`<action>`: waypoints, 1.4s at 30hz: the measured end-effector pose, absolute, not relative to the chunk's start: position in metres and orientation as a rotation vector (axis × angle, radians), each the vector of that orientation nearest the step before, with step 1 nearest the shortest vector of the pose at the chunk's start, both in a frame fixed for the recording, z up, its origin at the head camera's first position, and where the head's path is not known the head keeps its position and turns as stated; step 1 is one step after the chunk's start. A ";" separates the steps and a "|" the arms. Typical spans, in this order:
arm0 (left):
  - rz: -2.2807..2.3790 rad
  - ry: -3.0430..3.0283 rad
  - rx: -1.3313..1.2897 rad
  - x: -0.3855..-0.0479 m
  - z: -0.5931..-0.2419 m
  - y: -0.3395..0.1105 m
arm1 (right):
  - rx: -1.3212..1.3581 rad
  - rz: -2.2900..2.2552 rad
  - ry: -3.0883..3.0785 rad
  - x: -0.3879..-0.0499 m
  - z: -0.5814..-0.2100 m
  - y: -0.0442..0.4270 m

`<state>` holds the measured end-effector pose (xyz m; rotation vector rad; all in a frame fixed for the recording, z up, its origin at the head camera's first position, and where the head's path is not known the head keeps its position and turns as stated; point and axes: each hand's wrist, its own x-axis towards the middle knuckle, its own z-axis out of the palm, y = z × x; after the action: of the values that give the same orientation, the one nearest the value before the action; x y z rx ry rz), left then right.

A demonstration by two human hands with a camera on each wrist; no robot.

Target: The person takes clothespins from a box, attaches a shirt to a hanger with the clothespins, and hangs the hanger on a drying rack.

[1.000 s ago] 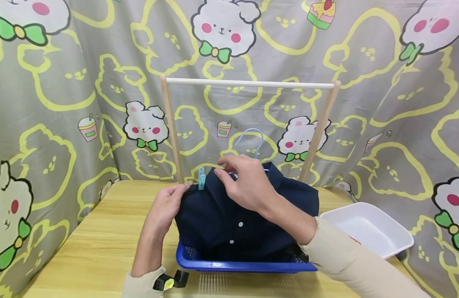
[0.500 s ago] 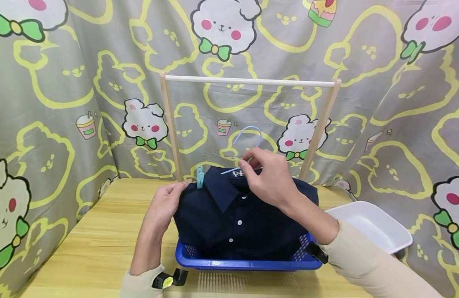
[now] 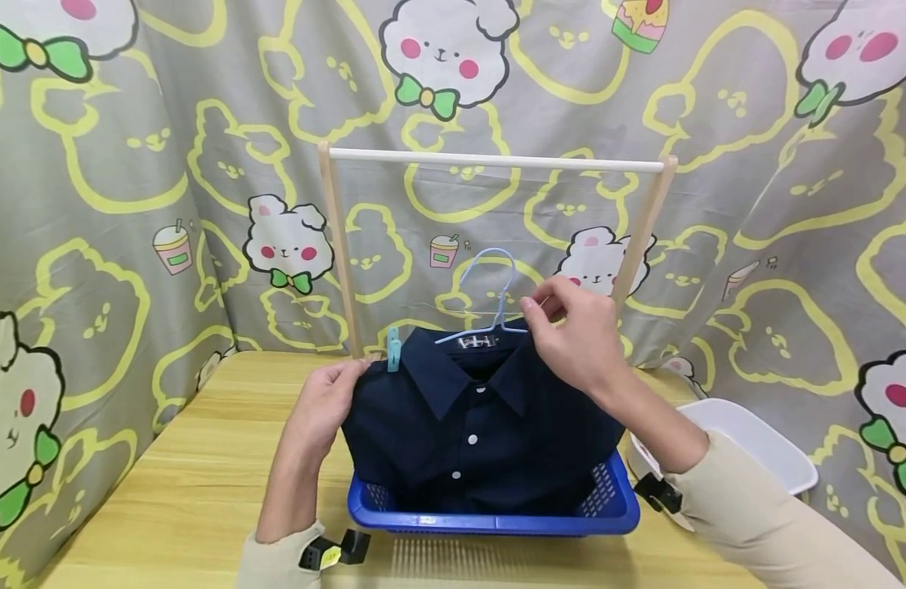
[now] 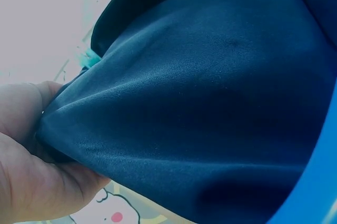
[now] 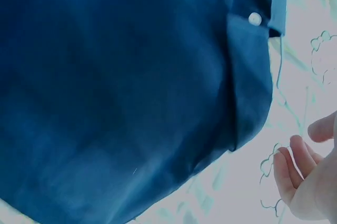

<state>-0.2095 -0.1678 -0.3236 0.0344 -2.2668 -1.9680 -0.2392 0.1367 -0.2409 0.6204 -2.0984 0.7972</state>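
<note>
A dark navy shirt (image 3: 423, 433) with white buttons sits on a light blue hanger (image 3: 505, 286), its lower part inside a blue basket (image 3: 497, 523). My left hand (image 3: 324, 409) pinches the shoulder at the shirt's left end; in the left wrist view, thumb and fingers of that hand (image 4: 42, 166) grip the cloth. A teal clothespin (image 3: 393, 350) is clipped beside the collar. Just right of the hanger's neck is my right hand (image 3: 581, 335), fingers bent loosely; in the right wrist view this hand (image 5: 310, 176) has thumb and fingers apart, off the cloth.
Behind the shirt stands a rack with a white bar (image 3: 497, 159) and wooden posts. A white tray (image 3: 762, 442) lies at the right, partly behind my right forearm. Patterned curtains surround the wooden table (image 3: 203, 442).
My right hand has moved right, from the left side of the collar past the hanger's neck, uncovering the collar, label and hanger. My left hand stays at the shoulder.
</note>
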 end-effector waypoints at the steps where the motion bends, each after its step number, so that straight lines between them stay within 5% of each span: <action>1: -1.967 -2.265 0.034 -0.210 -0.324 -0.168 | 0.600 0.794 -2.103 -0.241 -0.241 0.140; 42: -1.970 -2.259 0.049 -0.208 -0.322 -0.171 | 0.135 0.520 -2.658 -0.272 -0.301 0.287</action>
<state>-0.2079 -0.1708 -0.3224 0.0487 -2.2588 -1.9700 -0.2716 0.2870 -0.3006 0.1350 -2.6577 0.5200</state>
